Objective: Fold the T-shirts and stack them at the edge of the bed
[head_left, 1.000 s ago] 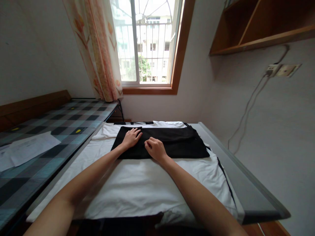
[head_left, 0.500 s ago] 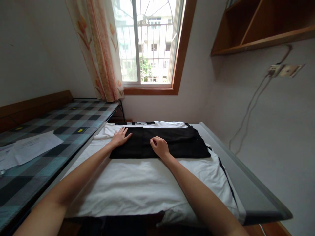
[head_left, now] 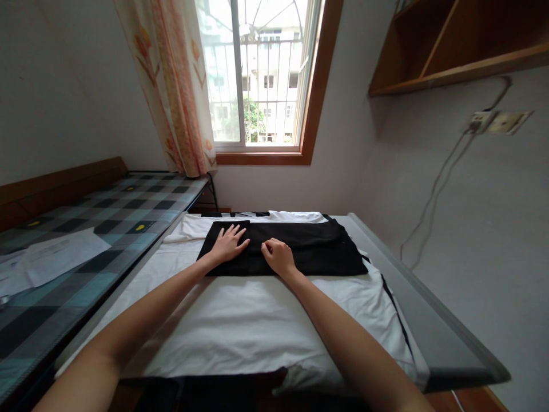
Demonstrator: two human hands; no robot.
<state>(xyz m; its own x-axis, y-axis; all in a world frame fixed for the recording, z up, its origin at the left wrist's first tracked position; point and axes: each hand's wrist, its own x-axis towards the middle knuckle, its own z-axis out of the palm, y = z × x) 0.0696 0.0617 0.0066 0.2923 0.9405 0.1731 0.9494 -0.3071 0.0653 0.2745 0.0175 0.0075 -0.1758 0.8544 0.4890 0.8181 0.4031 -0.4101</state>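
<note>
A folded black garment (head_left: 309,249) lies crosswise on a spread white cloth (head_left: 249,320), its left end doubled over with an edge near the middle. My left hand (head_left: 229,245) rests flat on that doubled part, fingers spread. Just right of the fold's edge, my right hand (head_left: 278,254) sits on the garment with its fingers curled into a fist. No cloth shows bunched in the fist. Which kind of garment it is, I cannot tell.
The white cloth covers a grey-edged table (head_left: 441,320). To the left is a bed with a checked cover (head_left: 141,200) and papers (head_left: 64,254). A curtain (head_left: 171,86) hangs by the window (head_left: 266,86). A wooden shelf (head_left: 463,74) and cables (head_left: 433,189) are at right.
My left hand has slid right across the black garment, from near its left end toward the fold's edge. The garment's left end is drawn slightly inward. My right hand has stayed put.
</note>
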